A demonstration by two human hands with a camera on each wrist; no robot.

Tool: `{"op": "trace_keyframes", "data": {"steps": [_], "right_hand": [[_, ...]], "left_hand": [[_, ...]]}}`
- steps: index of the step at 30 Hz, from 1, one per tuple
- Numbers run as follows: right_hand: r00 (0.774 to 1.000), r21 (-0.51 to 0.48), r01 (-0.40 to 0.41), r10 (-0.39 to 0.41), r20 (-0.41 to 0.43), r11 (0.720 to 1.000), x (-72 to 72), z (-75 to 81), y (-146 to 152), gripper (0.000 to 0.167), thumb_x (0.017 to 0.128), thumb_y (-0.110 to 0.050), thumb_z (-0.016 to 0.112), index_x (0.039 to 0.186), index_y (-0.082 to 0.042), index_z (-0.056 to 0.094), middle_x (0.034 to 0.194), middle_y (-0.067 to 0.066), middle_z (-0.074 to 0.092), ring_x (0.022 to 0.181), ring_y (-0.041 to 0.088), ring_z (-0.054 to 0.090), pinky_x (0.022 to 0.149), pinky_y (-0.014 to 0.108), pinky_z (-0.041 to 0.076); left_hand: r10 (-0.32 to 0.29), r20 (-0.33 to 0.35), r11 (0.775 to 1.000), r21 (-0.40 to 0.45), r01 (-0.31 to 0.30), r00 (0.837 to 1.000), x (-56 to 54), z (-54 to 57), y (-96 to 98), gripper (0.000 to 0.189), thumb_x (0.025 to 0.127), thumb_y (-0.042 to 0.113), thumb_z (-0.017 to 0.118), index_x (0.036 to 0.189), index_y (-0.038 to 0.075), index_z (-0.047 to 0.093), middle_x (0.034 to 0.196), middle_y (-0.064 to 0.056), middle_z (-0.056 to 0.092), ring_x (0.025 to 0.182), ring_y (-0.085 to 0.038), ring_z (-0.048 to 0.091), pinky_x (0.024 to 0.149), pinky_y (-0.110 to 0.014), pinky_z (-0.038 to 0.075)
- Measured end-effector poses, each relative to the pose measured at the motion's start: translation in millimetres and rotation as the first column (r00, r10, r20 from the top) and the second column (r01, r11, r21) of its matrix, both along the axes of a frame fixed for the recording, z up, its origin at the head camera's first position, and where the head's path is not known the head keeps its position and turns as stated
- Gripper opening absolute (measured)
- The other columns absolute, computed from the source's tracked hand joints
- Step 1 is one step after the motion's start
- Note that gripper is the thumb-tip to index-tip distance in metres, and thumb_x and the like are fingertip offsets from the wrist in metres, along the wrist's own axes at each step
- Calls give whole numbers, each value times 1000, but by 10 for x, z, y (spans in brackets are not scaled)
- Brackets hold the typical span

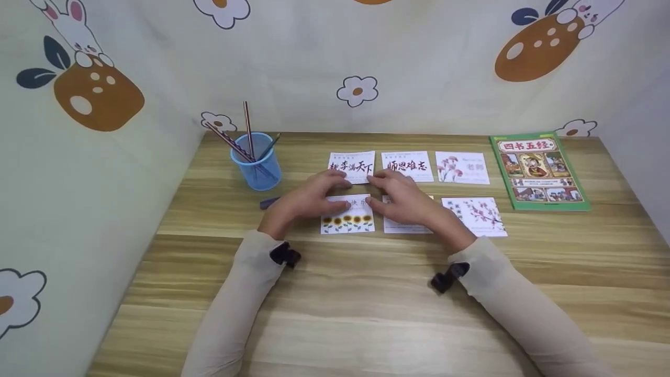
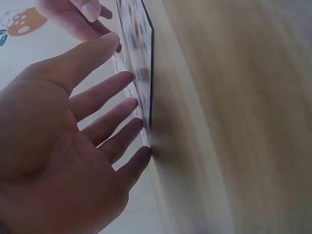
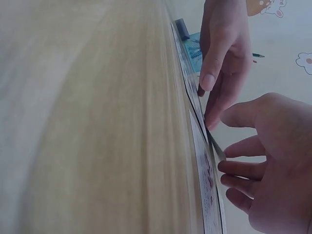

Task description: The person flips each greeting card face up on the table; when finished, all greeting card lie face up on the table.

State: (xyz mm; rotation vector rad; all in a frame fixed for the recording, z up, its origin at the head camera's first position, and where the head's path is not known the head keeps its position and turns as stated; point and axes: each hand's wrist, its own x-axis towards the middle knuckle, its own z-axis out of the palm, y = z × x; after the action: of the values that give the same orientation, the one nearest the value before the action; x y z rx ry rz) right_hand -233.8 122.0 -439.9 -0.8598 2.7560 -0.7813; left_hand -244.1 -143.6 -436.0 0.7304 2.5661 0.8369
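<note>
Square printed cards lie on the wooden table in two rows of three. In the head view my left hand [image 1: 309, 195] is at the left column, fingers extended and spread. Its fingertips touch the back-left card [image 1: 356, 157] with dark brush lettering, and its thumb is over the sunflower card [image 1: 347, 225]. My right hand [image 1: 405, 199] has its index fingertip at the back-left card's near right corner, which looks slightly raised in the right wrist view. Its thumb reaches the sunflower card's right edge. The hand partly hides the front-middle card [image 1: 403, 229] and slightly overlaps the back-middle lettered card [image 1: 411, 156].
A blue mesh cup [image 1: 260, 175] with several pencils stands at the back left. Beside the left wrist lies a dark blue object [image 1: 268, 202], partly hidden. Flower cards [image 1: 463, 167] form the right column, and a green-edged book [image 1: 542, 173] lies beyond them. Patterned cloth [image 1: 293, 68] hangs behind.
</note>
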Motion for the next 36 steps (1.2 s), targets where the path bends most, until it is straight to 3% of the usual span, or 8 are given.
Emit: {"op": "trace_keyframes", "data": {"steps": [11,21,29,36], "right_hand": [[999,11,-48,48,-4,999,-21,-35,24,59,105,-37,67,156,-8,58,170,22,42,162,42,35,132,68,23],[996,4,-84,84,15,996,-38,-48,-9,60,106,-39,67,158,-11,56,168,21,46,159,41,41,132,66,25],[996,1,-88,88,29,996,-45,-66,-4,61,106,-39,67,159,-13,54,170,21,43,160,42,38,132,68,22],[997,-46,-84,83,-4,995,-37,-40,55,60,106,-35,67,159,-12,54,169,20,45,161,43,36,133,68,22]], "left_hand": [[-2,32,1000,-31,3,999,33,22,12,66,106,44,66,161,13,50,178,-10,32,169,-30,20,139,-49,19],[24,41,999,-33,-23,999,38,21,-3,80,97,38,82,165,18,45,179,-6,30,170,-28,17,140,-49,15],[37,39,999,-29,-36,999,31,20,3,77,96,36,83,163,20,48,179,-8,31,169,-30,19,139,-52,18],[34,-37,999,27,-33,999,39,33,72,63,103,32,75,160,17,52,173,-10,41,165,-31,30,137,-51,25]]}}
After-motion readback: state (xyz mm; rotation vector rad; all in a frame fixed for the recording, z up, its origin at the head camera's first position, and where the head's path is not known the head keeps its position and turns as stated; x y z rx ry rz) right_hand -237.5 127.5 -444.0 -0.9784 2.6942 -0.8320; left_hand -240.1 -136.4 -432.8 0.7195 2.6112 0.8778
